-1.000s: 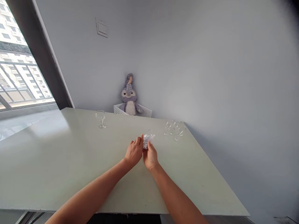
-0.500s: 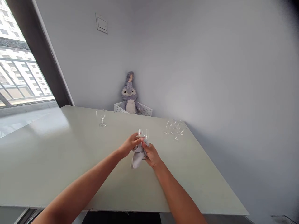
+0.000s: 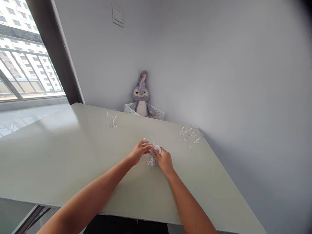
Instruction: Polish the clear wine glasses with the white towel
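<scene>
Held glass: one, clear, between the two hands above the middle of the table; partly hidden by fingers and cloth. Its exact tilt cannot be told.

White cloth: one, bunched at the held glass; one fold shows beside the right thumb, and more crumpled material shows below, between the hands.

Left hand: bare, back upward, fingers and thumb closed on the held glass at its upper, far-left part.

Right hand: bare, fingers curled, thumb pointing toward the left hand, gripping the white cloth against the glass. Fingertips partly hidden.

Lone goblet: clear, short-stemmed, upright on its foot, toward the far left part of the table, well apart from the hands.

Goblet cluster: several clear, stemmed pieces close together near the table's far right corner; overlapping outlines, exact count not readable.

Plush toy: grey-purple with pale belly, seated in a white perforated basket beyond the table's far edge, against the wall.

Light switch: white, square, mounted on the wall above and left of the toy.

Window: at left, dark-framed, railing and pale buildings outside.
</scene>
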Demonstrator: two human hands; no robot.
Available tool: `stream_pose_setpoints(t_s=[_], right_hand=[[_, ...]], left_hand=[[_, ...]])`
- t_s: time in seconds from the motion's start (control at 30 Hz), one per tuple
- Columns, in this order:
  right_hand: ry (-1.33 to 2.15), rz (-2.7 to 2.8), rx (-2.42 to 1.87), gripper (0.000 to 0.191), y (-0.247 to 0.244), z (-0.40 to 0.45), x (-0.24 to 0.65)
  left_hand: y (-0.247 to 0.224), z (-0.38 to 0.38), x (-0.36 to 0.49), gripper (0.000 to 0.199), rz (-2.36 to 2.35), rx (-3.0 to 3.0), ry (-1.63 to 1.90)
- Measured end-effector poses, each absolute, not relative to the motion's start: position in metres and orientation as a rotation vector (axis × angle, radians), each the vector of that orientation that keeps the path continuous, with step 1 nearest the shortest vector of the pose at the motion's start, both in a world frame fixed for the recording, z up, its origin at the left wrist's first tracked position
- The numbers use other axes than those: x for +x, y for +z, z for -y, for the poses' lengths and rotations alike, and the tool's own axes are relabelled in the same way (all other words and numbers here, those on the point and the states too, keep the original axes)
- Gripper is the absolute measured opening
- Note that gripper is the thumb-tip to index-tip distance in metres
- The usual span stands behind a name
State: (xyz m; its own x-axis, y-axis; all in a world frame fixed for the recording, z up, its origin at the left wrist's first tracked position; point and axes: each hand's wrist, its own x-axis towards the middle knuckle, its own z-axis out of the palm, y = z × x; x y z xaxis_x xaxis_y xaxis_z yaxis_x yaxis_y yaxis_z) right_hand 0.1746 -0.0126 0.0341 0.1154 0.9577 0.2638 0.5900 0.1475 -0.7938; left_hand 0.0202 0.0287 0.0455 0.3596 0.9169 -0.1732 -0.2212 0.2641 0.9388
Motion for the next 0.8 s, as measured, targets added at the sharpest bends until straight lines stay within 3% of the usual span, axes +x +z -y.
stream_pose_setpoints(t_s=[0.13, 0.27, 0.47, 0.8], right_hand=[[0.247, 1.635, -1.441, 0.035, 0.045, 0.021, 0.176], [0.22, 2.048, -1.101, 0.034, 0.043, 0.025, 0.164], [-0.054, 2.012, -1.415, 0.038, 0.028, 0.018, 0.153], [0.323, 1.645, -1.487, 0.039, 0.032, 0.011, 0.164]], left_hand=[[0.043, -0.032, 0.014, 0.05, -0.894, 0.89, 1.021], [0.042, -0.036, 0.011, 0.05, -0.997, 0.794, 1.146], [0.048, -0.025, 0.02, 0.052, -0.878, 0.799, 1.282], [0.049, 0.002, 0.036, 0.051, -0.561, 1.034, 1.456]])
